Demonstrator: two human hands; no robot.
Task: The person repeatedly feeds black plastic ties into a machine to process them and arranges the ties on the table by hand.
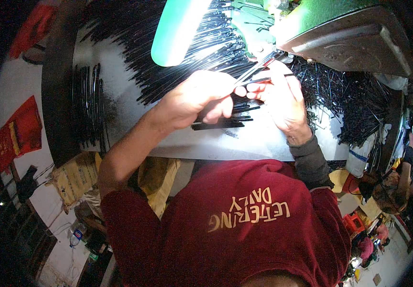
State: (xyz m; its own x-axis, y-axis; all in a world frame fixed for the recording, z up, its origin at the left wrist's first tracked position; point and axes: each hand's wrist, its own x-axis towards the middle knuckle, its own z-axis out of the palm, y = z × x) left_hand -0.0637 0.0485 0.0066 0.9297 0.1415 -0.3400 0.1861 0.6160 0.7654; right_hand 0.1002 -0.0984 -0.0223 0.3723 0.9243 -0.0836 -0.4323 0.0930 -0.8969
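My left hand (189,103) reaches in from the left, thumb and forefinger pinched on the near end of a thin shiny rod (254,70) that slants up to the green machine (321,21). Close to its fingertips, my right hand (285,98) is closed around a thin black rod (268,79). Where the rods meet the machine, glare and fingers hide the detail. Several short black rods (223,125) lie on the white tabletop (182,146) just below my hands. Behind my left hand spreads a large layer of long black rods (168,71).
A bright green-white lamp (180,31) hangs over the rods. To the right, a tangled heap of black rods (364,103) covers the table. Another row of black rods (88,103) lies at the left edge. Sacks (75,177) stand below; other people (400,186) sit far right.
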